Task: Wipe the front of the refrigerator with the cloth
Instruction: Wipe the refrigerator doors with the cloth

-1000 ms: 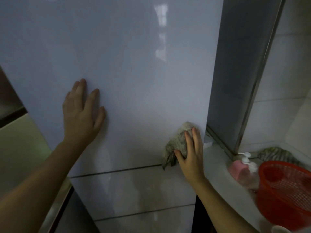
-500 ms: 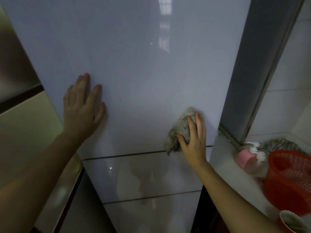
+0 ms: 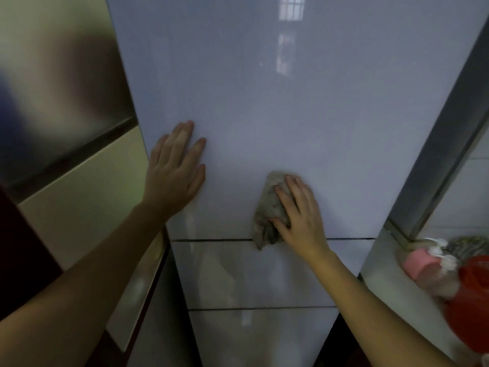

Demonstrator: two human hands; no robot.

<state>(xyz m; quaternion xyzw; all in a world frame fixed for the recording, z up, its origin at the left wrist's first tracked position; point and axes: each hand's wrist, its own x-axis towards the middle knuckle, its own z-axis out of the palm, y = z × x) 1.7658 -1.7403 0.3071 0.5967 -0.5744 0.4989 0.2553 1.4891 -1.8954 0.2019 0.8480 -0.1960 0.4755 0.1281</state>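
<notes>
Now the right hand [image 3: 300, 215] presses the bunched cloth [image 3: 268, 210] flat-fingered against the refrigerator [image 3: 264, 102] door, at about 5 o'clock of the upper panel, just above the seam. It has slid leftward from the door's right edge since a second ago, so a sideways wiping pass looks underway. Left hand [image 3: 174, 172], fingers spread and empty, stays braced at 8 o'clock.
</notes>
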